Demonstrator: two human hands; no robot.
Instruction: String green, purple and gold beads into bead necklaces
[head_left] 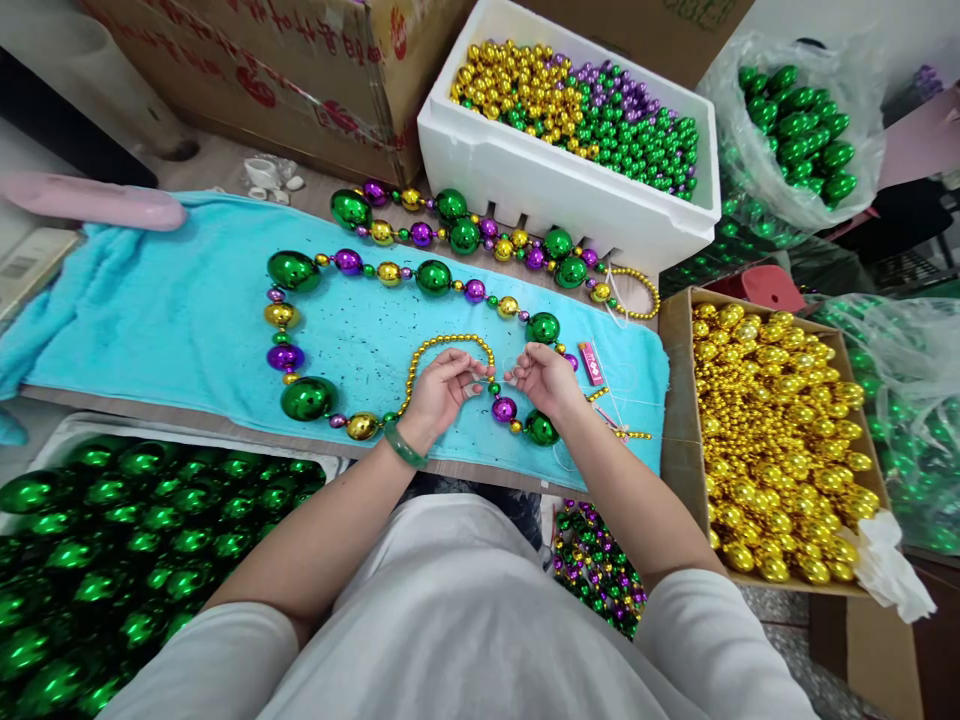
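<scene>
A bead necklace (433,278) of green, purple and gold balls lies in a loop on the blue towel (195,300). Its small gold beads (450,338) curve around my left hand (444,388), whose thumb and fingertips are pinched together. Opposite, my right hand (546,378) also pinches, a short gap away, above a purple bead (504,409) and a green ball (541,427). Faint traces of clear thread show between the fingertips; its ends are too fine to follow. To the right lie a small pink packet (591,364) and short gold bead pieces (637,435).
Another bead necklace (464,236) lies behind, against a white foam box (555,190) of mixed beads. A carton (684,400) of gold beads stands right. Large green balls (150,520) fill a tray at left; a bag (862,70) of green ones is back right.
</scene>
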